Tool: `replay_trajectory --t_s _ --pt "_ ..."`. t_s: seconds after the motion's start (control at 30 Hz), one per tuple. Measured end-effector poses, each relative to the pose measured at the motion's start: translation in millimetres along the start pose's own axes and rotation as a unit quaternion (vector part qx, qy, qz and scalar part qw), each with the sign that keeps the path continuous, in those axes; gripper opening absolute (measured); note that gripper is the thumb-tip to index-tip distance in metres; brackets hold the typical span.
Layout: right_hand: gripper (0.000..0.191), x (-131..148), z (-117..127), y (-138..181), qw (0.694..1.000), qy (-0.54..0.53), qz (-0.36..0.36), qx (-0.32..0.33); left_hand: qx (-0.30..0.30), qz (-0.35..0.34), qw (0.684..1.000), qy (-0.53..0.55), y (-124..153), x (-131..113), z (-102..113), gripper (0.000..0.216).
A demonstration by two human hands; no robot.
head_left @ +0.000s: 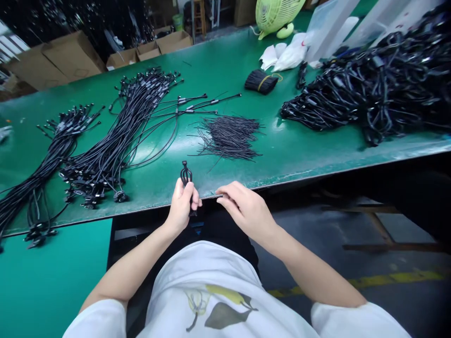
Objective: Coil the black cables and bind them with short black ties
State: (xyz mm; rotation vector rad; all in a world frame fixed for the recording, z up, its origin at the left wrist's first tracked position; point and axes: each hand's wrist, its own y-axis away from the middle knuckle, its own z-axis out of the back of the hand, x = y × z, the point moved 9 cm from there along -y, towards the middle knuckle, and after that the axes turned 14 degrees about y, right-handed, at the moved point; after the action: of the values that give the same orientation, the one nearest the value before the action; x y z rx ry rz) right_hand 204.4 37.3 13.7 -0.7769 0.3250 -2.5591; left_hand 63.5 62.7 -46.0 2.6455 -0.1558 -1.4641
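My left hand (184, 202) is closed around a looped black cable (186, 174), whose bundled loops and small connector stick up above the fist. Its lower end shows below my fingers. To the right, my right hand (246, 209) pinches a thin black twist tie (219, 195) between thumb and forefinger, by the table's front edge. Just beyond both hands lies a loose pile of short black twist ties (230, 137). Long black cables (116, 126) with connectors at their ends are heaped to the left, a few straying toward the pile.
Another cable bunch (52, 157) lies at the far left of the green table (282, 159). A banded black bundle (261, 82) sits behind the ties. Coiled cables (373, 89) are heaped at right. A green fan (276, 16), white bags (291, 52) and cardboard boxes (73, 58) stand farther back.
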Motion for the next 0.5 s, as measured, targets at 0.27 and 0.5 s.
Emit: replay_trajectory --t_s 0.27,0.5 --pt "0.039 -1.5 5.1 -30.3 0.998 0.033 0.049 -0.037 0.139 0.087 0.967 -0.196 3.0 10.9 -23.8 0.035" --pt "0.03 -26.6 -21.6 -34.6 0.969 -0.222 -0.044 0.103 0.193 0.183 0.952 -0.15 13.8 18.7 -19.3 0.028"
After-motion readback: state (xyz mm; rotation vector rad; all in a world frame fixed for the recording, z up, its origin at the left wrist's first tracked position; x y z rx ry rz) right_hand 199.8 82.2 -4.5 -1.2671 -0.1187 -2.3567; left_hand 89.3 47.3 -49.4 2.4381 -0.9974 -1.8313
